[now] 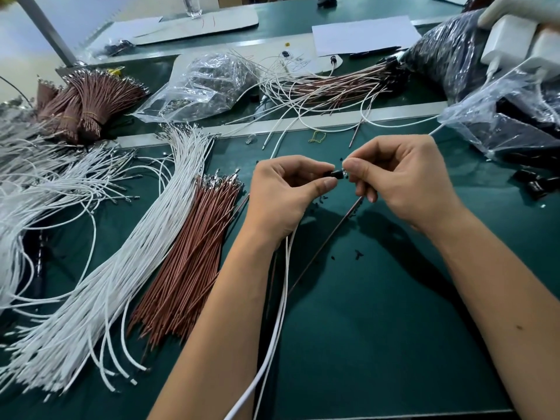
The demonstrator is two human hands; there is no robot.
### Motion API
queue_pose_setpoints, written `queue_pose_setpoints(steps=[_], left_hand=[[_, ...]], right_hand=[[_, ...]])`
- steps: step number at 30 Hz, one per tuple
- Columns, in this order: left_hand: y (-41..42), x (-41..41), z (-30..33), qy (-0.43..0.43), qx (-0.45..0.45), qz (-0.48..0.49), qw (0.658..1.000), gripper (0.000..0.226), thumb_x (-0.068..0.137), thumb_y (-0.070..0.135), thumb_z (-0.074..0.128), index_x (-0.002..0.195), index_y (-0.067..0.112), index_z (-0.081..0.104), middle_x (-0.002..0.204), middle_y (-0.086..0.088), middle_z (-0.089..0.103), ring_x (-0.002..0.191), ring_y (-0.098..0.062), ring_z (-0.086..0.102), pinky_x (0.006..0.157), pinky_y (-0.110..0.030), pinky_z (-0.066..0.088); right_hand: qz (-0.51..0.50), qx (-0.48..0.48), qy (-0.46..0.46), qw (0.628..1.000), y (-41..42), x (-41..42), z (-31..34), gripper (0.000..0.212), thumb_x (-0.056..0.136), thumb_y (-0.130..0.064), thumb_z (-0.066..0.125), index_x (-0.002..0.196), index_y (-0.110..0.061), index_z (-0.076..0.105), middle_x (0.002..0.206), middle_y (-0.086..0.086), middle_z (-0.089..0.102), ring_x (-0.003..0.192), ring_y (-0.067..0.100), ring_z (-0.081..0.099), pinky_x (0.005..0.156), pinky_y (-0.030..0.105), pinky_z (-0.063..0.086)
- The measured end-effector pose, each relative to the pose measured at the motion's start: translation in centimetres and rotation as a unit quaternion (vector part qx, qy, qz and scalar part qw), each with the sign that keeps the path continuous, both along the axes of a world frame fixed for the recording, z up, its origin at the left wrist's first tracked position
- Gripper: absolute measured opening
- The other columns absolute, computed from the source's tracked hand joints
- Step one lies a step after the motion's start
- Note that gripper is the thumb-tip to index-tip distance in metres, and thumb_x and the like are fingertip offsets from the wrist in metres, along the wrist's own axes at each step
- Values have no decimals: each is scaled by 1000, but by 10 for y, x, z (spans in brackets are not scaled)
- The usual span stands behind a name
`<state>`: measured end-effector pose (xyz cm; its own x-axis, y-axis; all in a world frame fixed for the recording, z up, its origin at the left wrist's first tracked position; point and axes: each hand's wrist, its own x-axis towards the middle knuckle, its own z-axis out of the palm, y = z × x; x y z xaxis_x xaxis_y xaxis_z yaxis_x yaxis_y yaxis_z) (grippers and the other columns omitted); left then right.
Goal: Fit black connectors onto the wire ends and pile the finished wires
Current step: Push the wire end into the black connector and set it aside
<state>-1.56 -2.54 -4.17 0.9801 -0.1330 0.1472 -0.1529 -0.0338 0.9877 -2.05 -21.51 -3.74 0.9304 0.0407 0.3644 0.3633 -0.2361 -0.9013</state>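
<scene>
My left hand (288, 192) pinches a small black connector (335, 173) between thumb and fingers, with white wires (280, 298) trailing down from under the palm. My right hand (403, 180) grips a brown wire (327, 244) near its metal tip, which touches the connector's right end. A fan of white wires (127, 268) and a bundle of brown wires (188, 259) lie to the left on the green mat (378, 313). A pile of wires with black connectors fitted (333, 83) lies at the back.
Loose black connectors (536, 183) lie at the right edge beside plastic bags (500, 116) of dark parts. A clear bag of terminals (209, 83) sits at the back centre. Tied brown wire bundles (81, 104) stand far left. Small black scraps (357, 253) dot the mat.
</scene>
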Motion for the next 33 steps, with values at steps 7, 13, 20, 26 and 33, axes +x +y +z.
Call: queue_pose_setpoints(steps=[7, 13, 20, 26, 33], left_hand=[[0, -1, 0, 8, -14, -1, 1000, 17, 76, 1, 86, 90, 1, 78, 85, -16, 77, 78, -24, 72, 78, -35, 59], [0, -2, 1, 23, -37, -5, 999, 15, 76, 1, 85, 89, 1, 78, 84, -18, 77, 74, -23, 68, 74, -31, 57], [0, -1, 1, 26, -44, -8, 999, 19, 78, -3, 83, 95, -6, 75, 89, -22, 76, 78, -23, 69, 78, -32, 58], [-1, -1, -2, 10, -29, 4, 1000, 17, 77, -3, 84, 91, -4, 75, 87, -20, 76, 78, -24, 71, 79, -35, 58], [-2, 0, -4, 6, -28, 16, 999, 14, 77, 2, 85, 88, 2, 78, 83, -13, 78, 74, -19, 71, 73, -28, 58]], right_hand=[[1, 38, -28, 999, 6, -1, -2, 7, 91, -14, 78, 85, -13, 75, 67, 12, 70, 52, 37, 65, 48, 31, 53], [29, 55, -26, 998, 6, -2, -1, 7, 90, -10, 78, 87, -6, 73, 68, 15, 70, 52, 36, 63, 48, 28, 52], [59, 98, 27, 993, 2, -2, 0, 6, 92, -10, 74, 93, -4, 75, 72, 11, 71, 60, 22, 66, 53, 24, 52], [48, 69, 55, 995, 2, -1, -3, 12, 97, -11, 68, 89, -5, 74, 72, 12, 73, 55, 21, 66, 47, 24, 51], [57, 49, 24, 997, 2, -3, -2, 10, 96, -12, 70, 91, -6, 75, 70, 10, 71, 53, 20, 65, 46, 23, 49]])
